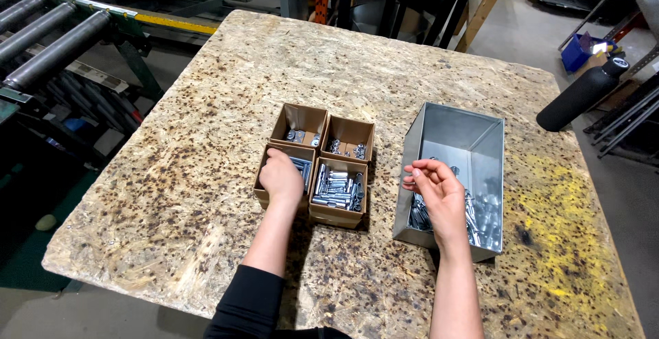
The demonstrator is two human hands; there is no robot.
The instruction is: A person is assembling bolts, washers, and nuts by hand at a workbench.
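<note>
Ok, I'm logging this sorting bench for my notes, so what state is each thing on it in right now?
Four small brown cardboard boxes: open, each holding silver metal parts.
Grey sheet-metal bin: open, silver hardware piled at its near end.
Left hand: reaching into the near-left box, fingers curled.
Right hand: over the bin, fingertips pinched together; any part held is too small to tell.
Black bottle: capped, leaning beside the table.
</note>
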